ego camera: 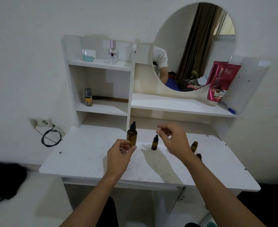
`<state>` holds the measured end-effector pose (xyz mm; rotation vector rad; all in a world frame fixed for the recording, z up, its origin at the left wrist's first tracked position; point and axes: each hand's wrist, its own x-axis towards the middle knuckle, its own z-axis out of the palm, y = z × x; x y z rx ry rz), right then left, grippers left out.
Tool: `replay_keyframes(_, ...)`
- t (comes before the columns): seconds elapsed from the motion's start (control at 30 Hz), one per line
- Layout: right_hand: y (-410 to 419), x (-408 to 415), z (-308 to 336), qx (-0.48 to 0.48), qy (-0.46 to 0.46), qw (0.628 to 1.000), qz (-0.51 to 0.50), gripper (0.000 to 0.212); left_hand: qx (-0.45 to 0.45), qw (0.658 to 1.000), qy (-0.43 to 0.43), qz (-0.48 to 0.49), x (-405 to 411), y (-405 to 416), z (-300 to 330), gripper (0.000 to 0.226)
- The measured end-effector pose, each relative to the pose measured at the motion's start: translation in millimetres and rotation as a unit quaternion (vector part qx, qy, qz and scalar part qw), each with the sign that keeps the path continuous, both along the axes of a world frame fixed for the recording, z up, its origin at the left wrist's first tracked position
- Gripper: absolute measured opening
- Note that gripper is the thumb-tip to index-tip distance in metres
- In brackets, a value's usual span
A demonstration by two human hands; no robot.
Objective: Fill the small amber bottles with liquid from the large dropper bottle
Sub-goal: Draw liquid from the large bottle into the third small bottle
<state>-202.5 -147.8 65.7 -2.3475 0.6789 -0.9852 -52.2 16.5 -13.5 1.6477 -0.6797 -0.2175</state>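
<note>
Left hand, fingers loosely curled, grasps nothing just before the large amber glass dropper bottle on the white tabletop. Right hand, likewise released, partly hides two uncapped small amber bottles

1 lg dropper bottle, 3 sm amber bottles, 2 hands, 1 mirror
</note>
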Motion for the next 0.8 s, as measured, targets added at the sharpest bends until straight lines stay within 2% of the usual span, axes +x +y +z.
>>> replay_keyframes(0.1,11.0,29.7,9.8,0.03,0.006,0.999,0.031,0.02,-0.002,0.999,-0.012,0.032,21.1,0.6,-0.7,0.043)
replay_keyframes(0.27,17.8,73.5,14.2,0.088,0.039,0.993,0.069,0.032,0.028,0.999,0.001,-0.033,36.5,-16.5,-3.6,0.069)
replay_keyframes(0.47,22.6,93.9,5.7,0.119,0.029,0.99,0.072,0.015,0.06,0.995,-0.028,-0.073,39.1,-22.4,-5.0,0.049)
replay_keyframes(0.8,25.8,99.5,6.9,0.133,0.008,0.991,0.027,0.011,0.073,0.994,-0.029,-0.073,39.7,-21.7,-5.3,0.049)
